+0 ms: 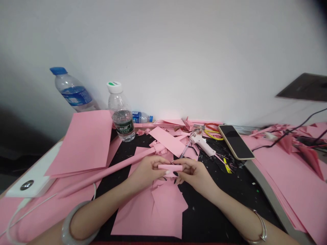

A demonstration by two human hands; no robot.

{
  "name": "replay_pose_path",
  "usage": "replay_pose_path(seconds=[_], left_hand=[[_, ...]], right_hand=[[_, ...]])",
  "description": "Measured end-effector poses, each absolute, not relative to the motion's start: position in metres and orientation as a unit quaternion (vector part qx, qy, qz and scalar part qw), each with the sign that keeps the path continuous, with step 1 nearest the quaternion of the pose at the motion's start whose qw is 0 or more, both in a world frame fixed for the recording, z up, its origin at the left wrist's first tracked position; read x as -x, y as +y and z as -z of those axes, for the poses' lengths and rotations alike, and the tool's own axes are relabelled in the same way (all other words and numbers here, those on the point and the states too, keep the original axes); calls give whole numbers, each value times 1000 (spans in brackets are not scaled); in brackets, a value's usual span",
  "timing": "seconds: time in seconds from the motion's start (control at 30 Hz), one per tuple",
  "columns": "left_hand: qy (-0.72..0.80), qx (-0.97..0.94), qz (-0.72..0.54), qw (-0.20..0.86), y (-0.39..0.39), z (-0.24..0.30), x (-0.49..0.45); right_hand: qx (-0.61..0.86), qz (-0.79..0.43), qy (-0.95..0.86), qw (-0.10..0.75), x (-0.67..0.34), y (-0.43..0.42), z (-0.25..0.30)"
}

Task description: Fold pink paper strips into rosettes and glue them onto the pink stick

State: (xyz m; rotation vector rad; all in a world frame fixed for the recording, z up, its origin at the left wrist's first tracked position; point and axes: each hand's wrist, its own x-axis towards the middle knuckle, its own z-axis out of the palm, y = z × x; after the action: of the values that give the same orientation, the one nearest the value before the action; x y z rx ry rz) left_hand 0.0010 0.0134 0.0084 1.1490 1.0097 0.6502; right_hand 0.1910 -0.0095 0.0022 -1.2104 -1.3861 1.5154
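My left hand [145, 171] and right hand [194, 174] were close together, both pinching a short pink paper roll [170, 167] from either end — an even grip, level over the black mat [204, 214] — with a long pink tube [107, 173] to the left and a glue gun [200, 144] beyond

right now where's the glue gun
In the head view, the white hot glue gun lies on the black mat just beyond the right hand, with the phone immediately to its right.

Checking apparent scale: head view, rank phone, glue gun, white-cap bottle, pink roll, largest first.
White-cap bottle, phone, glue gun, pink roll; the roll sits nearer the camera, so its place is unsure.
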Motion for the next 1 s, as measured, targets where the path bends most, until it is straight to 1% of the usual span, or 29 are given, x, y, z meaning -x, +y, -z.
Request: replay_pose_path(seconds=[0.1,0.3,0.37,0.47,0.57,0.73,0.87,1.0], left_hand=[[442,-502,-287,686,13,-8,-3],[419,-542,-272,676,11,-3,-3],[404,-560,-266,673,9,-1,-3],[372,-569,-248,691,5,3,-3],[368,-578,-228,691,2,4,-3],[365,-588,-214,689,0,-1,-4],[364,-574,-227,697,2,-3,-4],[393,-580,-244,670,7,-1,-2]], right_hand=[[476,-578,-553,365,-191,-10,-1],[499,-507,-628,315,-192,-12,-5],[485,-468,-676,298,-191,-14,-8],[443,-414,-756,247,-192,-15,-13],[404,-401,-795,210,-193,-16,-16],[403,-418,-783,222,-192,-16,-14],[462,-390,-756,251,-192,-16,-10],[495,-361,-743,269,-193,-15,-9]])
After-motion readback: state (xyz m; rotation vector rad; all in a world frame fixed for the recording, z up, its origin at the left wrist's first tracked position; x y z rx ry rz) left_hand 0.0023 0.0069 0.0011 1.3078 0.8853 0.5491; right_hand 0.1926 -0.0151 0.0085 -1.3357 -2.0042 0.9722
